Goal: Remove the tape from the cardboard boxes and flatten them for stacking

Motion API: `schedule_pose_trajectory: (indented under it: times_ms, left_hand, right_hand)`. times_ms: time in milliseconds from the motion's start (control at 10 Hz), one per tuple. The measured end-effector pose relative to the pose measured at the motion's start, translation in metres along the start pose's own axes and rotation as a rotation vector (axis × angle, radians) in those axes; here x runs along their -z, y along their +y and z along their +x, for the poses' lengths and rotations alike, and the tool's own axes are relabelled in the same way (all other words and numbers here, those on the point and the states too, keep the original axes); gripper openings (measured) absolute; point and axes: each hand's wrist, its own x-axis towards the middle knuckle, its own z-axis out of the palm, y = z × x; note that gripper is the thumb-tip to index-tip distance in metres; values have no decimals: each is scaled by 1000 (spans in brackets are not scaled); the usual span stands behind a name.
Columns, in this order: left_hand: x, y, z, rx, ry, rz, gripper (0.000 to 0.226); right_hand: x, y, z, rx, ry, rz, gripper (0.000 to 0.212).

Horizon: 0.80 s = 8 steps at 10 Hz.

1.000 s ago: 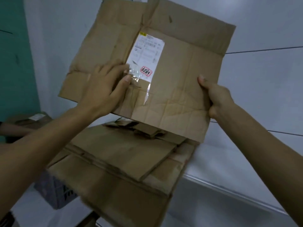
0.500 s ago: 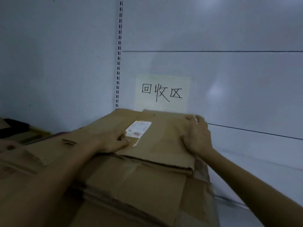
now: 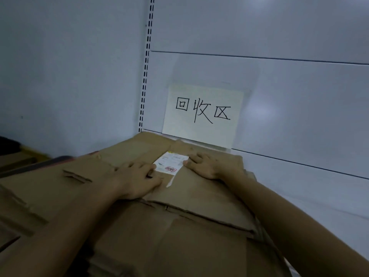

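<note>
Behind the top flattened box (image 3: 195, 192), passage is closed by the panelled back wall (image 3: 289, 116), which is met by the box's far edge just below the paper sign (image 3: 202, 114). Left of the box, beyond more flattened cardboard (image 3: 50, 188), room is bounded by the side wall (image 3: 69, 76). The box's upper face is occupied by the left hand (image 3: 137, 176) and right hand (image 3: 211, 166), pressed flat. Above the box, open space is left.

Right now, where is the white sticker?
In the head view, the white sticker lies on the top flattened cardboard, between the left hand and right hand, just below the paper sign.
</note>
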Motion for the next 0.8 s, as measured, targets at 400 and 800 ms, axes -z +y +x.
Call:
schedule_pose_trajectory:
  times_ms: [400,800]
  left_hand:
    - [-12,29,5,2,143,333,83]
    - [16,58,-20,48,268,403,61]
  right_hand:
    - [8,-22,-57,110,553,-261,29]
    - [60,-45,-136,347,197,-633,33]
